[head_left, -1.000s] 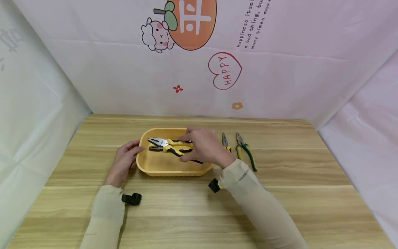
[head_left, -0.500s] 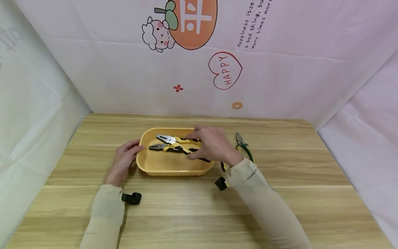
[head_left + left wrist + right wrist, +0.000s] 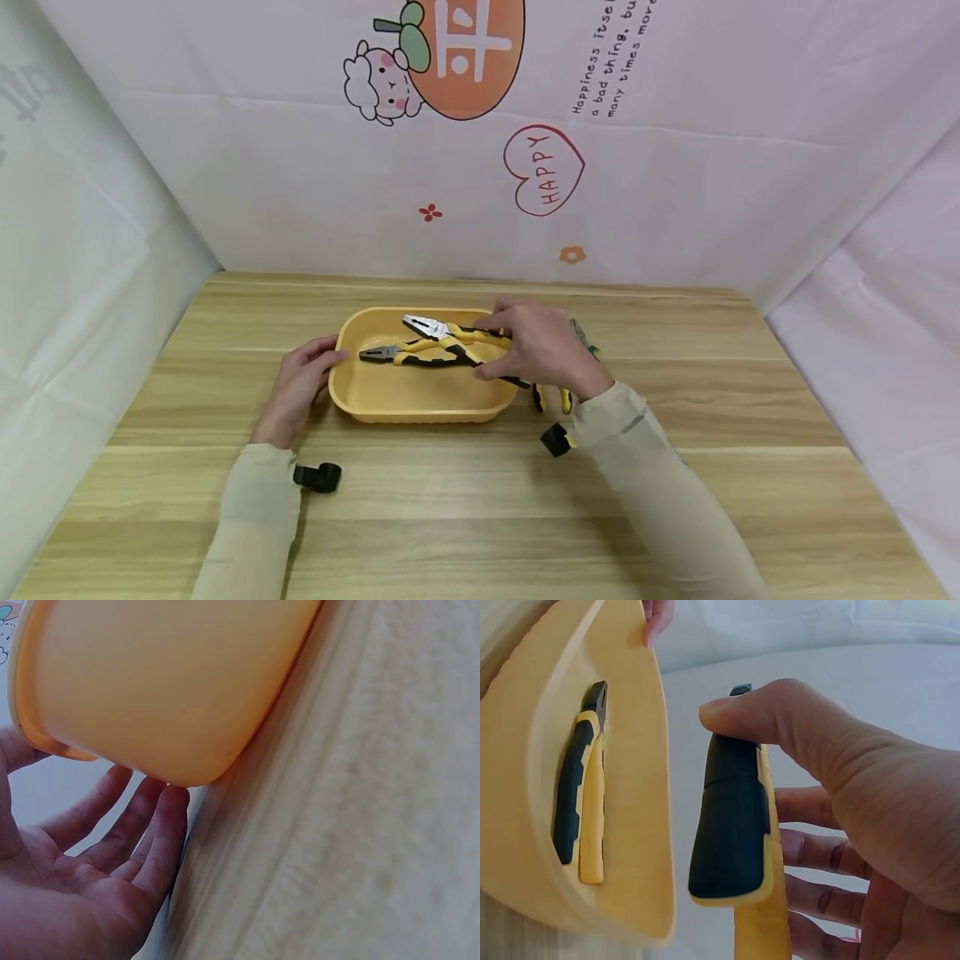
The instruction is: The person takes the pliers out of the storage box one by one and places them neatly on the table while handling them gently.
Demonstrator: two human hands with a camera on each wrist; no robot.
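My right hand [image 3: 536, 346] holds combination pliers [image 3: 425, 326] by their yellow-and-black handles, thumb on one handle and fingers on the other. These pliers are raised over the right part of a yellow plastic basin [image 3: 420, 414], their metal nose to the left and the handles spread. A second, similar pair of pliers [image 3: 570, 791] lies inside the basin, handles closer together. At the basin's left end, my left hand [image 3: 294, 387] holds the rim with the thumb over it. In the left wrist view, its fingertips [image 3: 174, 799] touch the basin's outer wall.
Right of the basin, partly hidden behind my right hand, lie yellow-and-black pliers [image 3: 538, 398] and green-handled pliers [image 3: 581, 333]. White printed cloth [image 3: 675, 192] stands behind the wooden table [image 3: 420, 517] and at both sides.
My right hand has carried the combination pliers rightward and slightly up, off the pair left in the basin. It now covers more of the pliers on the table. My left hand stays at the rim.
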